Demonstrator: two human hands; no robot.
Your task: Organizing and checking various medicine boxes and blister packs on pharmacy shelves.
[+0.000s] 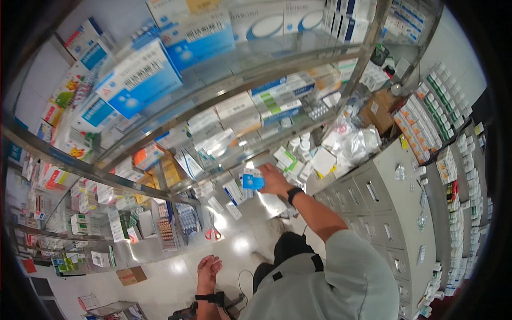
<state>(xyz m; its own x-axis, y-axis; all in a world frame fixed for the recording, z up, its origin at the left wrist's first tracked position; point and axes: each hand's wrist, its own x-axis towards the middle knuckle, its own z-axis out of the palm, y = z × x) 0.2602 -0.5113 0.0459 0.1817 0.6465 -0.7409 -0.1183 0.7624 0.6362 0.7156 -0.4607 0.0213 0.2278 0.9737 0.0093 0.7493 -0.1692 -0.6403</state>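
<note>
My right hand (275,179) reaches over the steel counter and grips a blue-and-white medicine box (253,179) by its right side. Just left of that box lie flat white cartons, one with a dark blue stripe (233,193). Small white boxes (216,204) rest beside them. Lower in the picture, my left hand (209,270) hangs over the floor in front of the counter, fingers loosely curled and partly apart, with nothing visible in it. Scissors with red handles (213,233) lie on the counter above my left hand.
Glass shelves with metal frames (224,98) hold many medicine boxes above the counter. Right of my right hand are a green-and-white carton (287,159), white bottles (305,143) and clear plastic bags (362,142). A grey drawer cabinet (378,208) stands on the right. Blister packs fill a bin (166,234).
</note>
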